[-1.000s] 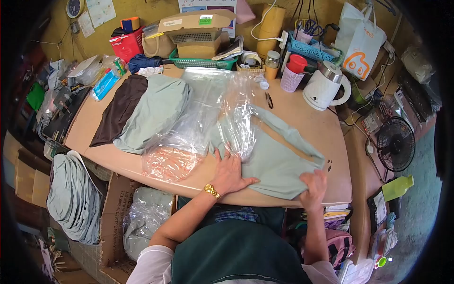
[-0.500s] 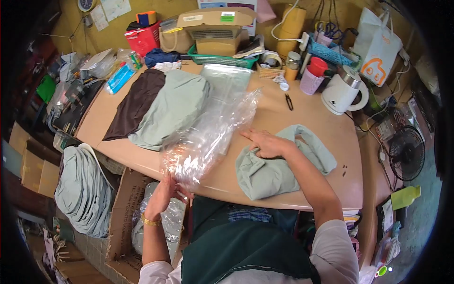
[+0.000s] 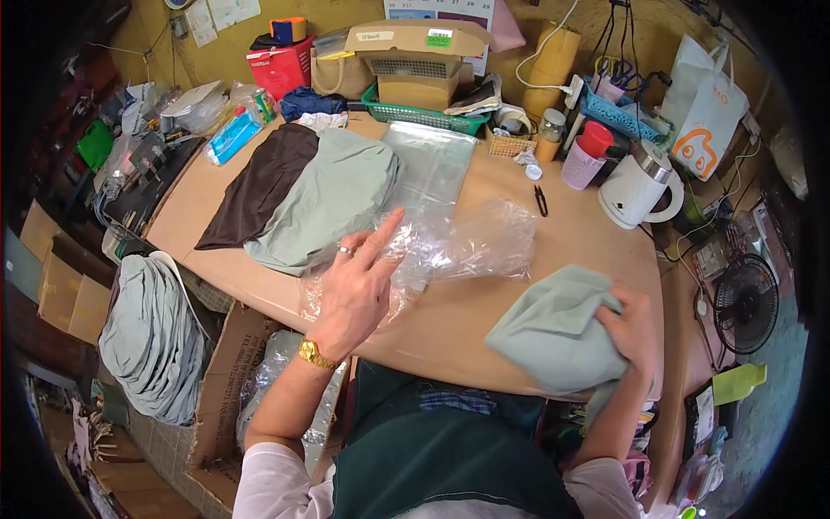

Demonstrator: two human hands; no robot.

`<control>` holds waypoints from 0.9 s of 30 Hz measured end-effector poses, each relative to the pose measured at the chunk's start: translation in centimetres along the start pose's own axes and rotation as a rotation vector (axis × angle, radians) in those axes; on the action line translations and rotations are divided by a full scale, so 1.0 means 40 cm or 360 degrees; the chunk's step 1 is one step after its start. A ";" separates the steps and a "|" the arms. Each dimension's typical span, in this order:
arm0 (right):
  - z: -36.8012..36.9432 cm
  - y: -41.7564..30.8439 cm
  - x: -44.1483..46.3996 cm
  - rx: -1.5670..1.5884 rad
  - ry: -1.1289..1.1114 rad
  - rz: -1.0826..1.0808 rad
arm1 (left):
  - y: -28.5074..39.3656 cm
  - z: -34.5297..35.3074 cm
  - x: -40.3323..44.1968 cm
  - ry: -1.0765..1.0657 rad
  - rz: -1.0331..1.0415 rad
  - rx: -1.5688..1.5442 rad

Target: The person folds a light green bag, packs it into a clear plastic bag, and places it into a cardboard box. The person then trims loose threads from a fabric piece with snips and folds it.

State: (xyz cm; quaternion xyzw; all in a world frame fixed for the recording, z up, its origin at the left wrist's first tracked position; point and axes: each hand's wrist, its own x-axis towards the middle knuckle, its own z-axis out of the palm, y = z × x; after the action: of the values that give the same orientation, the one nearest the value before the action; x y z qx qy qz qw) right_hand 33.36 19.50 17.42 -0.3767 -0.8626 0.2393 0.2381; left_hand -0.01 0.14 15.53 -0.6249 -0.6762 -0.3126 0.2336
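My left hand (image 3: 356, 285), with a ring and a gold watch on the wrist, hovers over a crumpled clear plastic bag (image 3: 484, 238), fingers stretched out; whether it touches the plastic I cannot tell. At the right of the table, my right hand (image 3: 631, 322) grips a folded pale green cloth piece (image 3: 553, 324), its near part lifted and hanging past the table's front edge. Farther left lie a spread pale green cloth (image 3: 333, 190) and a dark brown cloth (image 3: 264, 186). Flat clear plastic bags (image 3: 432, 160) are stacked behind the crumpled one.
Small black thread snips (image 3: 540, 201) and a white kettle (image 3: 640, 186) stand or lie at the right. A green basket with boxes (image 3: 424, 117) is at the back. Below the table's left edge are a pile of pale green cloths (image 3: 151, 342) and a cardboard carton (image 3: 229, 389).
My left hand has risen from the table's front edge over the plastic. The crumpled bag has shifted right. My right hand has moved right and taken hold of the pale green cloth piece.
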 end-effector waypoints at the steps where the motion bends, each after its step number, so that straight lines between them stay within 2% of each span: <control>1: -0.018 -0.001 -0.025 0.0148 0.0211 0.0085 | 0.007 0.003 0.012 -0.0032 -0.0010 -0.0007; 2: -0.025 0.000 -0.040 0.0150 0.0221 0.0083 | 0.006 0.011 0.018 -0.0028 -0.0001 -0.0006; 4: -0.031 -0.001 -0.062 0.0303 0.0886 0.0009 | -0.002 0.043 0.018 -0.0039 0.0031 -0.0091; 5: -0.030 -0.004 -0.066 0.0304 0.0892 0.0017 | 0.004 0.058 0.019 -0.0045 0.0039 -0.0094; 7: -0.026 -0.023 -0.059 -0.0041 0.1290 -0.0197 | 0.035 0.085 0.033 -0.0178 0.0026 -0.0068; 8: -0.014 -0.040 -0.052 -0.0175 0.1386 -0.0293 | 0.059 0.083 0.043 -0.0174 0.0038 -0.0067; 10: 0.034 -0.091 -0.031 -0.0117 0.1403 -0.0430 | 0.110 0.059 0.063 -0.0556 -0.0181 -0.0079; 14: 0.153 -0.185 0.023 0.0250 0.0835 -0.0590 | 0.103 0.070 0.085 -0.0455 -0.0164 -0.0222; 16: 0.216 -0.182 0.071 0.0381 0.0590 -0.0550 | 0.095 0.059 0.101 -0.0553 -0.0062 -0.0151; 20: 0.311 -0.134 0.161 0.0450 0.0424 -0.0415 | 0.129 -0.010 0.118 -0.0493 -0.0041 -0.0078; 22: 0.342 -0.097 0.191 0.0964 0.0209 0.0056 | 0.135 -0.039 0.117 -0.0606 0.0024 -0.0015; 26: 0.375 -0.116 0.191 0.1274 0.0208 0.0115 | 0.150 -0.040 0.103 -0.0774 0.0259 0.0047; 27: 0.414 -0.099 0.196 0.1461 0.0086 -0.0068 | 0.155 -0.034 0.101 -0.0774 0.0251 0.0049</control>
State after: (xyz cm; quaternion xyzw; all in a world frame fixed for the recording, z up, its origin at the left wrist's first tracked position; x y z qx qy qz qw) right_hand 16.73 19.25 8.78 -0.2205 -0.6683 0.5819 0.4076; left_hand 5.59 2.13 20.14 -0.7288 -0.6663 -0.1236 0.0973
